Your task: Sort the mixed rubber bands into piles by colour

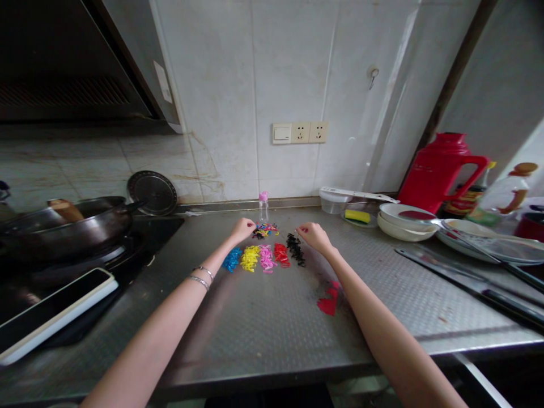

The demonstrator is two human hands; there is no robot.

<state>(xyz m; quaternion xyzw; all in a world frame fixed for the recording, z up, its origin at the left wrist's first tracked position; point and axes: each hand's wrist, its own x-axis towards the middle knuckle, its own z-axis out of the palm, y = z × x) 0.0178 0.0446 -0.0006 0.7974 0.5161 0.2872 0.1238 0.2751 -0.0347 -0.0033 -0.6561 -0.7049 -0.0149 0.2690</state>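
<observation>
Small rubber bands lie on the metal counter in separate piles: blue (232, 259), yellow (250, 258), pink (267, 258), red (281, 254) and black (295, 249). Behind them is a mixed-colour pile of bands (267, 229), with a clear pink-capped bottle (264, 208) standing beyond it. My left hand (243, 229) is closed in a pinch at the left edge of the mixed pile. Above and right of the black pile, my right hand (314, 235) is also pinched closed. Whatever either hand's fingertips hold is too small to make out.
A wok (102, 221) sits on the stove at left, near a white-edged phone-like slab (63, 314). Stacked bowls (403, 224), a sponge (357, 216), a red thermos (437, 175) and a long knife (442, 272) are at right. A red patch (328, 300) marks the counter.
</observation>
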